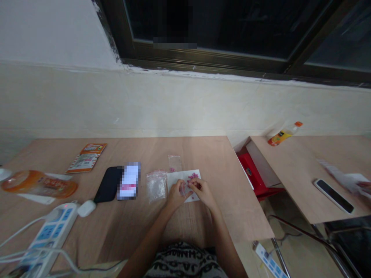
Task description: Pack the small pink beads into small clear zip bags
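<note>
My left hand (176,193) and my right hand (201,190) meet over a white sheet of paper (176,178) on the wooden table (121,227). Both hands have their fingers pinched together on something small that I cannot make out. A heap of small pink beads (193,176) lies on the sheet just beyond my right hand. A clear plastic bag (157,186) of pale pieces lies to the left of my left hand. A smaller clear bag (174,163) with a few pink beads lies behind the sheet.
A black phone (108,184) and a blurred card (129,180) lie left of the bags. An orange bottle (39,184) lies on its side, near a power strip (50,231) with cables. A second table (313,170) on the right holds a bottle (282,135) and a phone (334,195).
</note>
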A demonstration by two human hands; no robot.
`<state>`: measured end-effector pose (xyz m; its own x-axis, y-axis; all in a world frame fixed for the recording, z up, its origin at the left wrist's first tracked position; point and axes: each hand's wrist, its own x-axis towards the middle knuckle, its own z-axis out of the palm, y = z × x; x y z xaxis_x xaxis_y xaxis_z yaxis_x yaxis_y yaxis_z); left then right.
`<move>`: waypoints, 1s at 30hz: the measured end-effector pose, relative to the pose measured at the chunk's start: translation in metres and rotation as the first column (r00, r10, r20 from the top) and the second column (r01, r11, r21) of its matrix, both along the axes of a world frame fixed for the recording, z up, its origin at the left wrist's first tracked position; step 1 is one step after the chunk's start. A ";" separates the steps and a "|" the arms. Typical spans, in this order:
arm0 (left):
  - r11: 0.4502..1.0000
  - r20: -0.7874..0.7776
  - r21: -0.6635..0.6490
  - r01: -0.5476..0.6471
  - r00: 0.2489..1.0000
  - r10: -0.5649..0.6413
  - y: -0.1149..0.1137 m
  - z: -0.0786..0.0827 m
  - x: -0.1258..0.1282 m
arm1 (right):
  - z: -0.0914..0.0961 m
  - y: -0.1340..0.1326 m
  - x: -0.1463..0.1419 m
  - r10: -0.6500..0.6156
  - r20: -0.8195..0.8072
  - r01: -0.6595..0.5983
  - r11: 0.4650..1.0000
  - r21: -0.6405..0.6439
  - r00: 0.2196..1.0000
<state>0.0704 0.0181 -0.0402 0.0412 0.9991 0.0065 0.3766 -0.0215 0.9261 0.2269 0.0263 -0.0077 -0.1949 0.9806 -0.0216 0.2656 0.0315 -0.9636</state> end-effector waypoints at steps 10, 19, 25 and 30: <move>1.000 -0.003 -0.008 -0.024 1.000 0.024 0.000 -0.004 -0.001 | 0.003 -0.014 0.028 0.195 0.423 -0.154 0.980 -0.129 0.885; 0.999 0.006 -0.007 -0.036 0.999 0.036 0.001 -0.006 -0.001 | -0.004 -0.015 0.025 0.231 0.464 -0.185 0.972 -0.142 0.855; 1.000 0.015 -0.003 -0.030 0.999 0.030 0.000 -0.009 -0.001 | 0.001 -0.013 0.028 0.165 0.312 -0.147 0.986 -0.083 0.936; 0.999 -0.001 0.033 0.004 1.000 -0.004 0.000 -0.011 -0.001 | 0.003 -0.006 0.025 0.017 0.158 -0.016 1.000 -0.008 0.987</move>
<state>0.0690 0.0180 -0.0508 0.0455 0.9982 0.0399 0.3775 -0.0541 0.9244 0.2522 0.0207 -0.0049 -0.2042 0.9771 -0.0603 0.4141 0.0304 -0.9097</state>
